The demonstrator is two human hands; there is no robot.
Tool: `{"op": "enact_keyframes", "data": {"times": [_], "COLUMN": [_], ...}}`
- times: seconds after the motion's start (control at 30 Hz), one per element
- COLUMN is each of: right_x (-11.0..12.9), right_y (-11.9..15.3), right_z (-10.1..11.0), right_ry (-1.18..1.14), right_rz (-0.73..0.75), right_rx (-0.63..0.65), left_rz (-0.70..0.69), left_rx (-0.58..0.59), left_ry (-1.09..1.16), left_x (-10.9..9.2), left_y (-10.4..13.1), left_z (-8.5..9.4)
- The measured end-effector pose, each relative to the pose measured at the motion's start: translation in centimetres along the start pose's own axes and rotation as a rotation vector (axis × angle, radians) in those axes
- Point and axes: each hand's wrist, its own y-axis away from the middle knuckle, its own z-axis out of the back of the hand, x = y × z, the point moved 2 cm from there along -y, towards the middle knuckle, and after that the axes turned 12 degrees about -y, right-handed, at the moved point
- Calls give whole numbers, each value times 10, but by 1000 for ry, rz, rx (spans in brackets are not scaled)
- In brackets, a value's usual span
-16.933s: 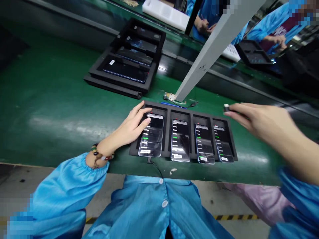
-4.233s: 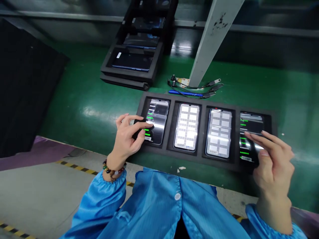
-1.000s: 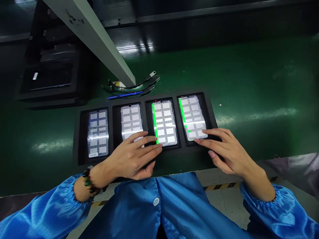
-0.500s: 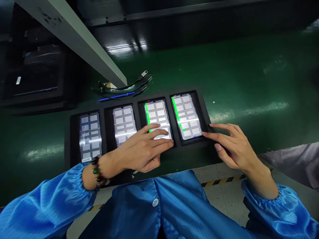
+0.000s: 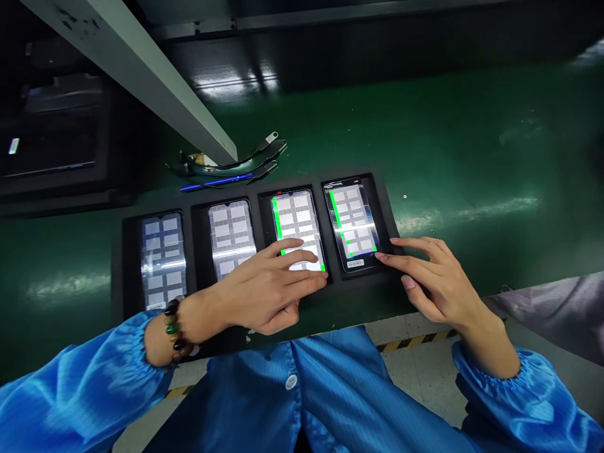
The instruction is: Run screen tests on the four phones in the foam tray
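Note:
Several lit smartphones lie face up in a row in a black tray (image 5: pixel 381 201). My left hand (image 5: pixel 268 286) is open over the second phone from the right (image 5: pixel 297 217), its fingers spread and one fingertip at that phone's lower right corner. My right hand (image 5: pixel 438 277) is also open, the index fingertip at the lower right corner of the rightmost phone (image 5: pixel 356 217). Both of these screens show grey blocks with a green strip down the left edge and a green patch at the lower right. The third phone (image 5: pixel 231 233) and the leftmost phone (image 5: pixel 163 251) show grey blocks without green.
Behind the tray on the green table (image 5: pixel 472 157) lie a blue pen (image 5: pixel 217 182) and black cables (image 5: pixel 264 151) with metal ends. A slanted grey post (image 5: pixel 155 75) rises there. Dark equipment (image 5: pixel 56 138) stands at the far left.
A green patch has appeared at the lower right of both touched screens. On the rightmost phone the block pattern now ends higher, above a white label. My right index fingertip has shifted slightly left.

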Motion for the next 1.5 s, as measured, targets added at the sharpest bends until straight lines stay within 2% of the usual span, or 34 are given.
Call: {"op": "enact_keyframes", "data": {"times": [0.27, 0.57, 0.97, 1.23, 1.33, 1.5], "right_x": [2, 7, 26, 21, 21, 25], "right_y": [7, 12, -19, -55, -53, -36], "right_z": [0, 3, -28, -31, -31, -31], "right_ry": [-20, -70, -117, -52, -84, -129], "right_rz": [17, 31, 49, 4, 34, 71], "right_rx": [-35, -110, 44, 31, 43, 56], "left_rz": [15, 13, 10, 32, 38, 56], "left_rx": [-51, -57, -88, -84, -82, -85], "left_ry": [38, 39, -28, -60, -69, -73], "left_x": [2, 0, 2, 4, 5, 6], "left_y": [13, 12, 11, 13, 16, 18], "left_z": [3, 5, 12, 14, 16, 16]}}
